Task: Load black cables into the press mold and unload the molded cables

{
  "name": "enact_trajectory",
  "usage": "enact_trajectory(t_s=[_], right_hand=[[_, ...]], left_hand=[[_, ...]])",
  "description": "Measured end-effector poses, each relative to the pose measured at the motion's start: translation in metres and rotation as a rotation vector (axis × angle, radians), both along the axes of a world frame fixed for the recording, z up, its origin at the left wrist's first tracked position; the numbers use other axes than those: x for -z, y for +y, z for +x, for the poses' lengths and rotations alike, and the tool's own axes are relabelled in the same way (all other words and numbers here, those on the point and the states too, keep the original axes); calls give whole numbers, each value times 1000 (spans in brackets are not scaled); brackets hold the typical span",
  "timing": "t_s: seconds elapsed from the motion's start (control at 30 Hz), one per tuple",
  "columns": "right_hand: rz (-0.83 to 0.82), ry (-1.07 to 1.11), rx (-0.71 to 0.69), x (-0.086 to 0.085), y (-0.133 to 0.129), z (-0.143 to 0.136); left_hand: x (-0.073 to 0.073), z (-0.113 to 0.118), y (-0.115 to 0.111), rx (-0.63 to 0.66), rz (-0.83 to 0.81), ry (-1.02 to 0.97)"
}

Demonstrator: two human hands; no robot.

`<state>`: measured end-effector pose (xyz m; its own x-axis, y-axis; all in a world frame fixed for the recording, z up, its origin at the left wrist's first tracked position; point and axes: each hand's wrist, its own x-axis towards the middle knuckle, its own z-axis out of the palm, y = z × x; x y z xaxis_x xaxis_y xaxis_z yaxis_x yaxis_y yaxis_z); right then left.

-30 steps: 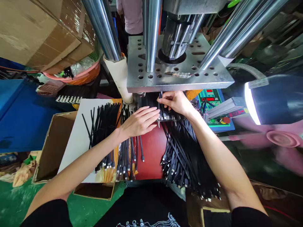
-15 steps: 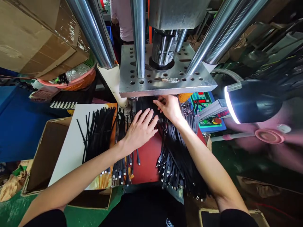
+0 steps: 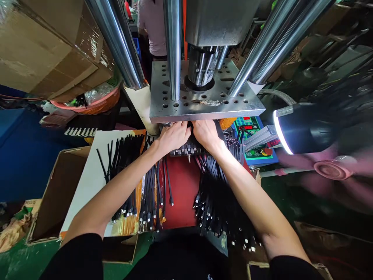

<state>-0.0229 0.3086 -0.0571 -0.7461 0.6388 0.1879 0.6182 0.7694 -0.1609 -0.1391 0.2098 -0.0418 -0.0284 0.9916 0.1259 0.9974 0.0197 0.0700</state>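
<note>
My left hand and my right hand lie side by side on a metal fixture that holds a row of black cable connectors. Both reach under the perforated steel press plate, which hides the fingertips. A thick bundle of black cables fans out below my right wrist over the red pad. More black cables lie on a white card to the left of my left forearm.
Steel press columns rise above the plate. An open cardboard box sits at the left and a control panel at the right beside a lit lamp. Another person stands behind the press.
Both hands have moved forward under the press plate onto the fixture. The left hand, flat on the cables before, now sits beside the right. The view has shifted slightly.
</note>
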Motion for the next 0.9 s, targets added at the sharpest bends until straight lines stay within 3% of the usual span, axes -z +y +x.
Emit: enact_trajectory(t_s=[0.13,0.2,0.27,0.37,0.4,0.47,0.57,0.67,0.8,0.9], right_hand=[[-47,56,26,-7,22,-18],[-46,62,-5,-13,13,-8],[-10,103,-36,-14,-16,22],[31,149,31,0,-90,91],[20,93,60,8,-116,114],[30,-61,130,27,-161,152],[14,-128,173,47,-192,178],[-170,96,171,42,-187,180],[-662,464,130,9,-189,177],[-966,606,78,-5,-213,168]], left_hand=[[2,-14,27,0,42,-55],[0,-17,21,2,53,-71],[0,-13,-9,59,133,-108],[6,9,-88,140,305,-202],[10,18,-115,68,277,-214],[19,37,-159,-198,47,-201],[32,52,-187,-461,-285,-214],[37,44,-182,-479,-341,-318],[31,29,-176,-394,-385,-581],[30,39,-185,-351,-398,-969]])
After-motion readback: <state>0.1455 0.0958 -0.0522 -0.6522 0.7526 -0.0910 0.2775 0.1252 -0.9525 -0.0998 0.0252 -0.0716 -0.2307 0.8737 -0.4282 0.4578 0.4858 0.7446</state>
